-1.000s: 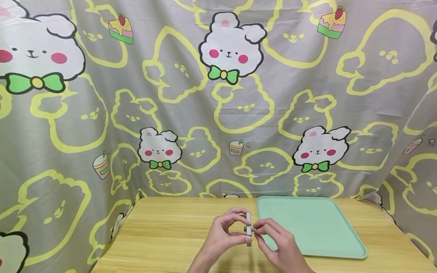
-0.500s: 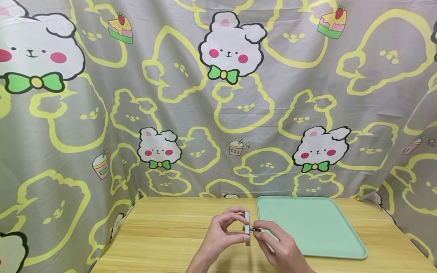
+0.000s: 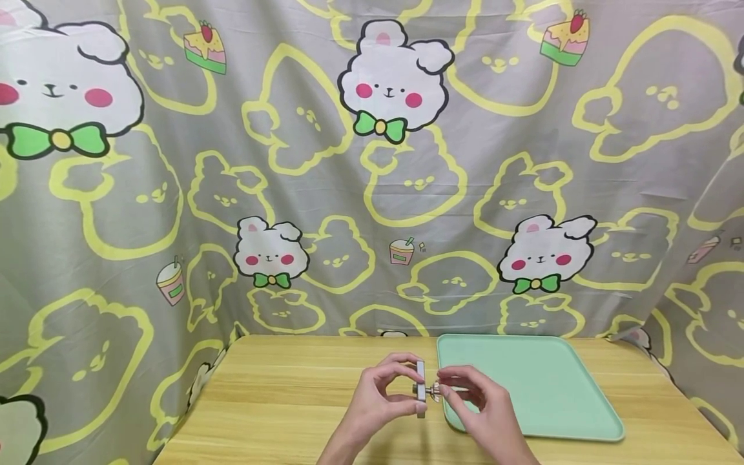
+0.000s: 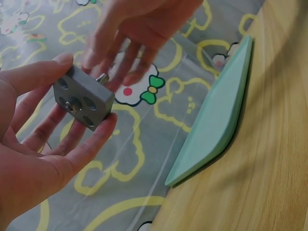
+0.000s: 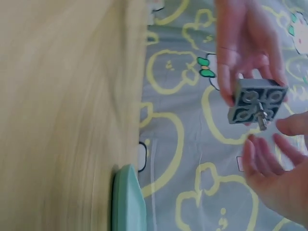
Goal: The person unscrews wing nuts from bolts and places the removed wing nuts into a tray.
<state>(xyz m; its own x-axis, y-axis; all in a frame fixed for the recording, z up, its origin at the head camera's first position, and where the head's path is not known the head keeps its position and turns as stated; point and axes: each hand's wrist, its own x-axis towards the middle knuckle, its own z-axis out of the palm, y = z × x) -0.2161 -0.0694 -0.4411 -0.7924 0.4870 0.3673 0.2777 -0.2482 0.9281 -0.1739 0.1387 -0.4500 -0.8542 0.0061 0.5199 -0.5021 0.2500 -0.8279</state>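
My left hand (image 3: 374,397) holds a small grey square block (image 3: 421,371) by its edges, between the thumb and fingers, above the table. Holes sit near the corners of the block (image 4: 85,98), as the left wrist view shows. A thin metal shaft (image 5: 261,119) passes through its middle and sticks out on the right side. Close to the shaft's free end is my right hand (image 3: 488,400), its fingers spread and bent around that spot. In the right wrist view, a gap separates these fingers (image 5: 262,161) from the shaft tip. Motion blurs the right fingers in the left wrist view.
A pale green tray (image 3: 540,387) lies on the right part of the wooden table (image 3: 273,400), behind and beside my right hand. A grey curtain (image 3: 325,213) with cartoon bunnies hangs along the back and sides.
My right fingers have come away from the shaft and spread, with the hand shifting slightly right and turning. My left hand and the block have stayed almost still, moving slightly left at first.
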